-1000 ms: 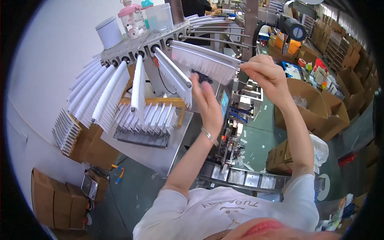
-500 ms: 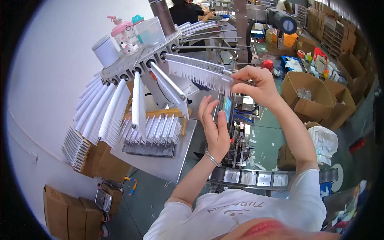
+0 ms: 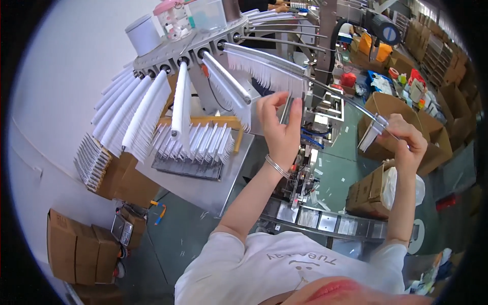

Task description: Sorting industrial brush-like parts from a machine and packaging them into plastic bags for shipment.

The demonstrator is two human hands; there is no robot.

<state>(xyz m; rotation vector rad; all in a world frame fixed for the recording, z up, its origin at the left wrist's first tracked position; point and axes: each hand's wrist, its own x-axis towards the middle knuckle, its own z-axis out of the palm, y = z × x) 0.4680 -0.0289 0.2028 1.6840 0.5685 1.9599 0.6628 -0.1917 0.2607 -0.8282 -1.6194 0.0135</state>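
Note:
My right hand [image 3: 406, 140] is closed around the outer end of a thin curved metal rod [image 3: 351, 97]. A small bunch of white tags [image 3: 372, 133] hangs on the rod beside my fingers. From its other end, a dense row of thin white pieces [image 3: 267, 66] hangs along a rod of the grey rotary rack [image 3: 168, 57]. Below the outer end of that row is my left hand [image 3: 279, 122], with thumb and fingers apart and raised. Nothing plainly shows in its grip.
More rods full of white pieces [image 3: 145, 117] fan out at left. A dark tray of upright white bundles [image 3: 193, 157] stands on the metal table [image 3: 195, 190]. A segmented conveyor [image 3: 328, 222] curves in front of me; cardboard boxes [image 3: 373, 195] are at right.
My right hand has moved right and down from the row's end, and a long stretch of bare rod now shows. My left hand has risen closer to the row. The view has shifted.

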